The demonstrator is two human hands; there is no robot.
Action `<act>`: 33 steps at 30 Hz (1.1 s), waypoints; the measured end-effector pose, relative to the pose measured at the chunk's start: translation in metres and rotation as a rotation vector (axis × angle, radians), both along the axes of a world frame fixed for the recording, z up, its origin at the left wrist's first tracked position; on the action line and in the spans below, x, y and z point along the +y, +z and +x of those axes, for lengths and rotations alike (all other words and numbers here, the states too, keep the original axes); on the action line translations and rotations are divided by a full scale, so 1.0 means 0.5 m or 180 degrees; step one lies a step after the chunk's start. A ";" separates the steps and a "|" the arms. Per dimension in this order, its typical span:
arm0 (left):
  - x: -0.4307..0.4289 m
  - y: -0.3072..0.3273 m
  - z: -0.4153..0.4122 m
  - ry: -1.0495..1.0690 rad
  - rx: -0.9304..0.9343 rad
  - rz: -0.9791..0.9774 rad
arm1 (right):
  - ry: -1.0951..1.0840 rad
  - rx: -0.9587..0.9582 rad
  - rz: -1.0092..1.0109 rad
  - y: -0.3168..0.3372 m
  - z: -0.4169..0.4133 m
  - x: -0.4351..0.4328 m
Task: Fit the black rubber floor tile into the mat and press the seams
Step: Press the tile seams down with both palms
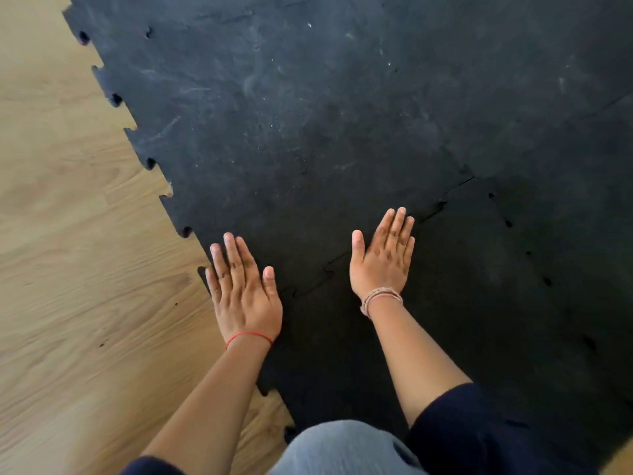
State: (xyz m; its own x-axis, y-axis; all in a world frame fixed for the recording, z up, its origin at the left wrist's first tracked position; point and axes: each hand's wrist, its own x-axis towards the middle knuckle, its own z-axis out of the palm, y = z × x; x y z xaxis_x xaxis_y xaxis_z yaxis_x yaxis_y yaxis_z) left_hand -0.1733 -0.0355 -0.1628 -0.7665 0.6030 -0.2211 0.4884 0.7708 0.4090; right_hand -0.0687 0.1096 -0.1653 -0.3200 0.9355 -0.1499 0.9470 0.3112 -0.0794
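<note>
No grip: both hands (245, 296) (383, 258) flat on tile (342, 337); wood floor (68, 269) left.

Single head view, steeply down and forward, close over the mat (308, 132).

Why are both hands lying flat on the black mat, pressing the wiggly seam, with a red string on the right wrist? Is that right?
Nearly. The head view shows both hands flat on the black mat by the wiggly seam, but the red string is on the left hand's wrist. The right hand's wrist has a pale beaded band.
</note>
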 end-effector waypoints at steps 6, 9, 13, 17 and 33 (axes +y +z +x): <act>0.004 -0.006 0.006 0.0241 0.0129 0.0001 | 0.0039 -0.0084 0.0020 -0.009 -0.001 0.005; 0.008 -0.007 0.006 0.0217 0.0158 0.0002 | 0.0031 -0.0141 -0.0048 -0.010 -0.001 0.008; 0.005 -0.001 0.004 -0.0361 0.0289 0.0097 | 0.0133 0.0231 -0.0248 -0.009 0.001 0.020; 0.047 0.020 0.027 -0.2083 0.0511 0.0108 | -0.0393 0.1446 -0.0347 0.011 0.066 0.072; 0.112 0.021 0.065 -0.2772 0.0623 -0.0195 | -0.0240 -0.0191 0.0076 -0.020 0.073 0.194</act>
